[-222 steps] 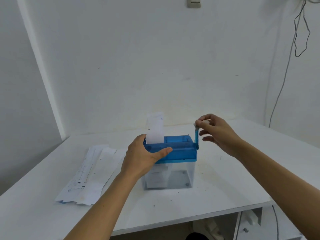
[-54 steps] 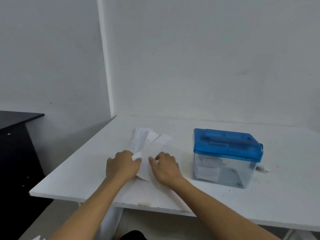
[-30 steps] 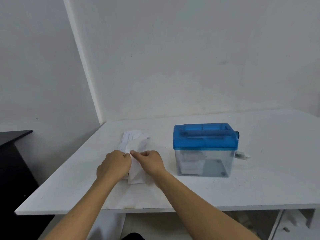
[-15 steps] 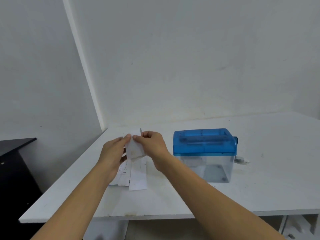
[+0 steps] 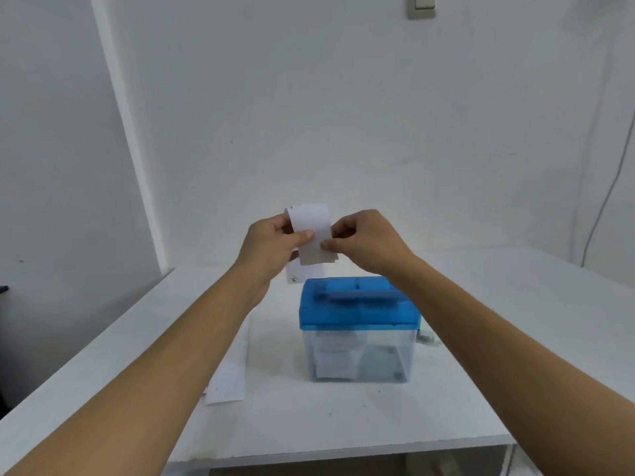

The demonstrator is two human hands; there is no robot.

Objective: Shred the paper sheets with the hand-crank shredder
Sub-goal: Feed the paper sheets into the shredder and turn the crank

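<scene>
The hand-crank shredder (image 5: 359, 304) has a blue lid over a clear bin holding shredded paper, and stands mid-table. Its crank (image 5: 425, 337) hangs low at the right side. A folded white paper strip (image 5: 311, 231) is held upright in the air just above and behind the lid's left half. My left hand (image 5: 271, 245) pinches its left edge and my right hand (image 5: 364, 243) pinches its right edge. The strip's lower end is apart from the lid. More paper sheets (image 5: 228, 372) lie flat on the table to the left, partly hidden by my left forearm.
The white table (image 5: 481, 389) sits in a corner of white walls. Its front edge runs below the shredder. A dark piece of furniture (image 5: 2, 290) shows at the far left. A cable (image 5: 604, 201) hangs down the right wall and a switch plate (image 5: 422, 5) is up high.
Both hands have lifted the paper strip from the stack on the left and carried it rightward over the shredder. The view has turned to centre on the shredder.
</scene>
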